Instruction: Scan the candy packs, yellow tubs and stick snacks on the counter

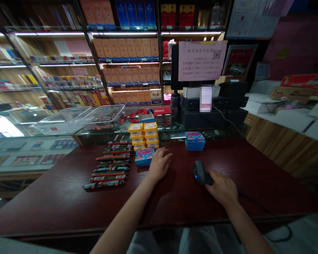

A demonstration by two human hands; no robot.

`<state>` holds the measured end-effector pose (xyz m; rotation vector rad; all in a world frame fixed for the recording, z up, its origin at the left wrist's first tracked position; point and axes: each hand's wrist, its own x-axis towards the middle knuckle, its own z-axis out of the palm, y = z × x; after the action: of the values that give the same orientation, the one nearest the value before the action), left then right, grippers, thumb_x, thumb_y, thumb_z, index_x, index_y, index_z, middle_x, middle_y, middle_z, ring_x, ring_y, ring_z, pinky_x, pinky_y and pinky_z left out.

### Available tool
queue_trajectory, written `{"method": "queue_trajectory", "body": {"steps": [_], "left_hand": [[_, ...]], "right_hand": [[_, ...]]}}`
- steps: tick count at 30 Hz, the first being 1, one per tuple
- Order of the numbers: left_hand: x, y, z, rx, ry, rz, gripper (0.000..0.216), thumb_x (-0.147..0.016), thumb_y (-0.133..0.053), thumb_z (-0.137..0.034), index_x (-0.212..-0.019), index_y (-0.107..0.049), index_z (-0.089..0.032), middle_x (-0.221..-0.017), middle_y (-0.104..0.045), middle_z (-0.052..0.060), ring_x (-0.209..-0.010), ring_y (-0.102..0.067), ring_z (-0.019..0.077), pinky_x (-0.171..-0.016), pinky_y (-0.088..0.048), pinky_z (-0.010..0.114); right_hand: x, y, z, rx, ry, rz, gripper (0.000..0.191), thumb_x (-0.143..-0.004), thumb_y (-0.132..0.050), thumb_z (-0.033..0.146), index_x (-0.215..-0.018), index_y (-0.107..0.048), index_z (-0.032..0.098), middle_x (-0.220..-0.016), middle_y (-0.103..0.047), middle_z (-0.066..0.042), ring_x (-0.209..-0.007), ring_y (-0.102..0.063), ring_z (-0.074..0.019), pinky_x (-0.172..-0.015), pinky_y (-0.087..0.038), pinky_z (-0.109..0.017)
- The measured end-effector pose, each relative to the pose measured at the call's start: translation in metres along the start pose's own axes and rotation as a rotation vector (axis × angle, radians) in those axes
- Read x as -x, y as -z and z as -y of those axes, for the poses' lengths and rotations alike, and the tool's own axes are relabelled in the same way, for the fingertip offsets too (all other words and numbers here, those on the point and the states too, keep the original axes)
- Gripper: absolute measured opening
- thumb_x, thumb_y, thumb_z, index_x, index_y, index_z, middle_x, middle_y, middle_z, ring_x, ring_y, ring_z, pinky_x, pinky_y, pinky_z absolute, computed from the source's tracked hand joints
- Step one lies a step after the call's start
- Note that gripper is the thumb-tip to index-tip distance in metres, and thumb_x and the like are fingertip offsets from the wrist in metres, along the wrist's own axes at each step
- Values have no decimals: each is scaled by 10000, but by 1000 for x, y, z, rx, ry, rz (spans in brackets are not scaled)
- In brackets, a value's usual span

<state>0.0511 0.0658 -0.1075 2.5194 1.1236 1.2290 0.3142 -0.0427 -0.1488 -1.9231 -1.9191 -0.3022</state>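
In the head view my right hand (224,188) is wrapped round the handle of a black barcode scanner (199,173). A small blue light glows on the scanner's head, and it is held over the dark red tabletop. My left hand (160,165) lies at the right side of a stack of blue patterned packets (144,156), its fingers loosely stretched out and apart. Whether its fingertips press on the stack I cannot tell. Behind that stack stand yellow tubs with pale lids (143,134), piled in two columns. Another blue packet stack (195,141) sits farther right.
A row of thin dark packets (111,165) covers the table's left part. Clear plastic trays (106,116) stand on the glass counter behind. A monitor with a pink notice (201,61) rises above a black cash drawer (214,118). The scanner's cable (262,208) trails right.
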Motion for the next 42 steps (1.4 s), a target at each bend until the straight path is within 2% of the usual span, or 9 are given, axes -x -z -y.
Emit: {"method": "queue_trajectory", "body": {"steps": [6,15,18,22,27,31,34,38,42], "left_hand": [[-56,-48,-18,279,-44,-4,332,-734,-603,-111,-1016,-687,-263,-1060,-632,101,-1044,-549,248,-999,-390,391],[-122,-100,-38,899,353,-125,389,-585,-567,107,-783,-687,-205,-967,-684,94,-1167,-524,208,-1138,-168,351],[-125,-106,-36,481,264,2,244,-699,-573,9,-798,-661,-196,-962,-680,95,-1129,-533,219,-1100,-237,402],[-123,-100,-31,-320,-84,228,170,-871,-467,-163,-912,-631,-173,-988,-647,121,-1054,-511,256,-939,-370,435],[-112,-79,-28,-507,-237,252,185,-895,-444,-201,-968,-614,-192,-972,-620,103,-987,-501,234,-827,-397,366],[-89,-66,-18,-197,72,-16,136,-846,-517,-196,-937,-618,-194,-943,-615,89,-947,-529,217,-832,-418,349],[-62,-64,-8,368,407,-282,140,-799,-587,-269,-901,-595,-174,-859,-625,60,-834,-583,187,-787,-471,342],[-24,-64,-7,1139,722,-360,386,-681,-721,-346,-977,-537,-180,-902,-658,40,-797,-640,169,-744,-531,355],[-2,-62,-16,1407,859,-430,484,-569,-809,-204,-975,-547,-181,-904,-681,28,-846,-667,184,-825,-541,421]], "right_hand": [[-2,3,3,-20,-17,29,284,-771,-556,228,-1049,-609,216,-896,-696,-37,-789,-649,-210,-688,-440,-307],[-5,6,4,-34,-33,51,301,-745,-557,192,-1039,-621,209,-913,-698,-41,-821,-642,-206,-709,-434,-299],[-5,5,4,-36,-41,52,322,-738,-565,203,-1055,-618,211,-944,-695,-41,-844,-638,-206,-733,-431,-299],[-5,4,4,-51,-50,58,299,-755,-568,239,-1049,-619,223,-931,-694,-31,-850,-637,-198,-742,-424,-292],[-5,4,3,-62,-54,63,322,-731,-575,208,-1051,-614,223,-908,-696,-27,-838,-637,-199,-729,-419,-289],[-5,5,3,-69,-52,57,286,-740,-561,196,-1017,-619,228,-909,-699,-27,-820,-638,-192,-718,-418,-284],[-5,5,2,-76,-46,55,282,-744,-564,205,-1020,-619,230,-926,-700,-30,-828,-639,-194,-713,-422,-285],[-4,4,1,-93,-33,57,316,-757,-564,230,-1070,-610,212,-970,-700,-50,-861,-644,-204,-737,-437,-295],[-4,9,5,-117,-39,52,327,-749,-564,220,-1071,-619,190,-1005,-700,-80,-871,-654,-238,-751,-457,-333]]}}
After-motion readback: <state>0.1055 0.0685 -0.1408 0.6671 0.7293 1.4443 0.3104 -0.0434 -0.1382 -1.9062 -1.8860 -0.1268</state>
